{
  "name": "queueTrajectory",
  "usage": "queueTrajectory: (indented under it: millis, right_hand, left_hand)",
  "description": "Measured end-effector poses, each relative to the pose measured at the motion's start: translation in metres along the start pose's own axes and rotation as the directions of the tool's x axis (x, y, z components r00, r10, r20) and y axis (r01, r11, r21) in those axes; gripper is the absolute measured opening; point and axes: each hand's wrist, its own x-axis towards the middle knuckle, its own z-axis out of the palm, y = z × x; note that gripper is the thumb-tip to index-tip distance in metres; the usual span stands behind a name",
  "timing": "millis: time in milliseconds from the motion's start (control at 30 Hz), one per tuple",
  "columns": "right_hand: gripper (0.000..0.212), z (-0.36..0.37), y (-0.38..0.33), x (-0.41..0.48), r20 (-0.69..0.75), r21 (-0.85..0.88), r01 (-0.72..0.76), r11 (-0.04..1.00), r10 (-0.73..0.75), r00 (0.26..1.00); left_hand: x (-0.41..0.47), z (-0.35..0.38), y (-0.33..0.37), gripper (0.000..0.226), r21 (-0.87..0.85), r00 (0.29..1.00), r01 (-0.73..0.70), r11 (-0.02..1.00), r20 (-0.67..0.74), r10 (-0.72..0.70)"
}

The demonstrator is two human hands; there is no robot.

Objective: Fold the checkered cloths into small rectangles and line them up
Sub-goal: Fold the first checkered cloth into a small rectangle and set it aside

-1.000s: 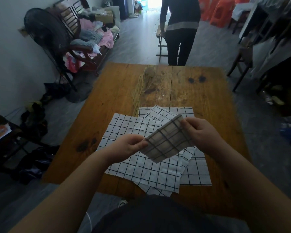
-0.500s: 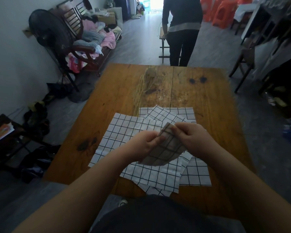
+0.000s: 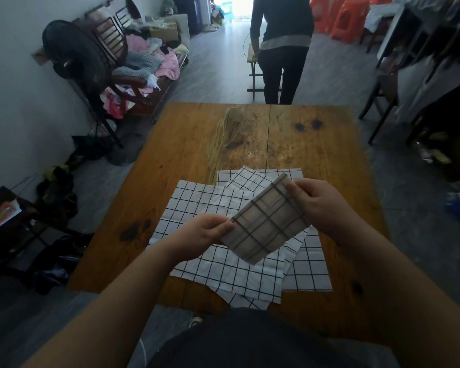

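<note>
1 folded checkered cloth (image 3: pixel 266 221). Flat checkered cloths (image 3: pixel 210 208) overlapped, at least 3, maybe 4; the overlap hid their edges. 2 hands: left hand (image 3: pixel 205 232), right hand (image 3: pixel 319 205). 1 wooden table (image 3: pixel 290 139). 1 pedestal fan (image 3: pixel 75 57) at 10 o'clock. 1 standing person (image 3: pixel 282 35) at 12 o'clock. Orange plastic stools (image 3: pixel 345 19) at 1 o'clock were stacked, number unclear.

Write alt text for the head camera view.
A person's left hand and right hand pinch opposite ends of a folded checkered cloth, held above a wooden table. Several unfolded checkered cloths lie overlapping on the table below. Another person stands beyond its far edge.
</note>
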Motion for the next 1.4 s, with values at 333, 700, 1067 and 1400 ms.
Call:
queueTrajectory:
  millis: [333, 700, 1067, 1400]
  right_hand:
    - [0.037, 0.006, -0.003, 0.004, 0.106, -0.047, 0.006, 0.999, -0.001, 0.994]
    - [0.032, 0.009, 0.011, 0.001, 0.169, 0.434, -0.140, 0.890, 0.072, 0.983]
    - [0.017, 0.062, 0.008, 0.002, 0.208, 0.485, -0.247, 0.839, 0.163, 0.964]
    - [0.023, 0.067, 0.004, 0.009, 0.262, 0.567, -0.333, 0.753, 0.218, 0.940]
  left_hand:
    - [0.015, 0.002, 0.040, 0.022, -0.023, 0.999, 0.022, 0.999, -0.035, -0.023]
    - [0.009, 0.000, 0.029, 0.018, -0.363, 0.968, 0.033, 0.931, -0.220, -0.120]
    - [0.007, 0.002, 0.012, 0.022, -0.573, 0.932, 0.036, 0.819, -0.277, -0.235]
    - [-0.003, -0.016, 0.000, 0.024, -0.650, 0.967, 0.088, 0.755, -0.125, -0.221]
